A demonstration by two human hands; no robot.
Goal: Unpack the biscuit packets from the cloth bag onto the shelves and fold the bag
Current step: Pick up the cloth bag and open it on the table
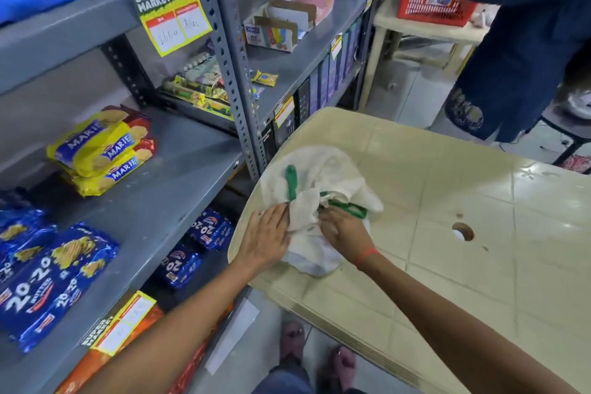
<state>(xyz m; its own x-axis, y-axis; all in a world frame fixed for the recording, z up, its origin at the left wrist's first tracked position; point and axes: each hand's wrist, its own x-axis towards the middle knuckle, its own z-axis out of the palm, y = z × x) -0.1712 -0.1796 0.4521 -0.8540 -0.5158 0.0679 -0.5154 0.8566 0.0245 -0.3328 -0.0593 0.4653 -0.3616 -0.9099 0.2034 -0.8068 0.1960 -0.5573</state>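
A crumpled white cloth bag (323, 176) with green handles lies on the near left corner of a cream plastic table (447, 201). My left hand (267, 235) rests on the bag's left edge with its fingers straight. My right hand (342, 229) has its fingers curled into the cloth near a green handle. Yellow Marie biscuit packets (102, 150) are stacked on the grey shelf (166, 201) to the left. Blue 20-20 biscuit packets (54, 275) lie nearer on the same shelf. More blue 20-20 packets (195, 249) sit on the shelf below.
A person in blue clothes (524, 51) stands at the back right beside a red basket (431, 3) on another table. Upright grey shelf posts (230, 73) stand between shelf and table. My feet (316, 358) are on the floor under the table's edge.
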